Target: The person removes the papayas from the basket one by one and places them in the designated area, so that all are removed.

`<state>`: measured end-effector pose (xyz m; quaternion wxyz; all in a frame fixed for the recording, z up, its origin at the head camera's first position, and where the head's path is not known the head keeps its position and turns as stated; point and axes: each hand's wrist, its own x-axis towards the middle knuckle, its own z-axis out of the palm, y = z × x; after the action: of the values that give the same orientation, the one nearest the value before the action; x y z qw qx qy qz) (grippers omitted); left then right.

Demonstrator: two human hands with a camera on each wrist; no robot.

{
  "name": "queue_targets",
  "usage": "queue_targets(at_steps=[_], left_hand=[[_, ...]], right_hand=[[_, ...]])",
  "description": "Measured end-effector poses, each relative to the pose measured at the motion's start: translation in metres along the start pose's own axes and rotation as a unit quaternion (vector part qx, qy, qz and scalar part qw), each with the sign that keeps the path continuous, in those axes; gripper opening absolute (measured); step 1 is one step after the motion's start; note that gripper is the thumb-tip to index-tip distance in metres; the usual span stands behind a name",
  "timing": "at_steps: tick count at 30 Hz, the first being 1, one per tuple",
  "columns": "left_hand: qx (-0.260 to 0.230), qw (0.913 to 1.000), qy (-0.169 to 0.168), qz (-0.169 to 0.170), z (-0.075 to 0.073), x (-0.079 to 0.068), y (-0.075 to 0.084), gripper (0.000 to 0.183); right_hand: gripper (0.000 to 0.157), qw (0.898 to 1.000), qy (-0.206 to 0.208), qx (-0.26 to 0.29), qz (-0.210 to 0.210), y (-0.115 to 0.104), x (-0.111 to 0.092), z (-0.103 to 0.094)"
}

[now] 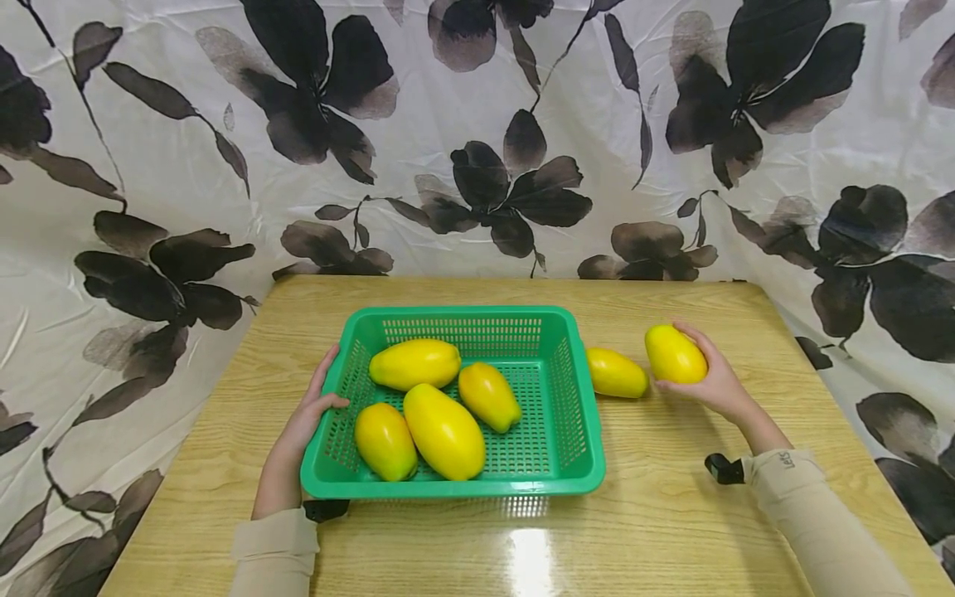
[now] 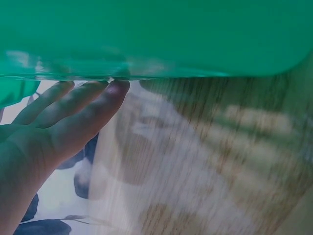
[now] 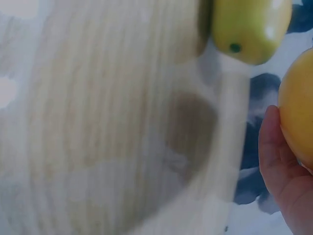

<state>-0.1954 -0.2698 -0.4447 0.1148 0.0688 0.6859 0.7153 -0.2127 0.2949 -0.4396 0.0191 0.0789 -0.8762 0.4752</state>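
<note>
A green plastic basket [image 1: 589,448] with perforated walls sits on the table, with several yellow papayas [image 1: 443,431] lying in it. At its left rim is my left hand [image 1: 302,423], gripping it with the thumb over the edge and the fingers along the outside. In the left wrist view those fingers [image 2: 93,107] reach under the basket's lip. To the right of the basket, my right hand [image 1: 709,381] holds another yellow papaya [image 1: 674,354] between thumb and fingers, above the table. One more papaya [image 1: 618,373] lies between that hand and the basket's right wall.
The wooden table [image 1: 656,514] ends at the back against a white cloth [image 1: 418,99] with dark flowers. This cloth also hangs along both sides. Dark wrist cameras [image 1: 724,469] stick out near the cuffs.
</note>
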Motion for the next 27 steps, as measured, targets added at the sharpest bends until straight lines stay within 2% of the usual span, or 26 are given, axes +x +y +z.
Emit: queue_targets(at_steps=[4, 13, 27], left_hand=[[-0.003, 1.0000, 0.002, -0.004, 0.001, -0.001, 0.001, 0.082], [-0.002, 1.0000, 0.006, -0.007, 0.001, 0.000, 0.001, 0.082], [0.016, 0.9998, 0.011, -0.003, 0.000, 0.001, 0.001, 0.083]], right_hand=[[0.093, 1.000, -0.011, 0.000, 0.027, 0.008, -0.002, 0.001], [0.091, 0.998, -0.030, -0.012, 0.048, 0.025, -0.004, 0.006], [0.089, 0.997, -0.056, -0.007, 0.043, 0.033, -0.005, 0.011]])
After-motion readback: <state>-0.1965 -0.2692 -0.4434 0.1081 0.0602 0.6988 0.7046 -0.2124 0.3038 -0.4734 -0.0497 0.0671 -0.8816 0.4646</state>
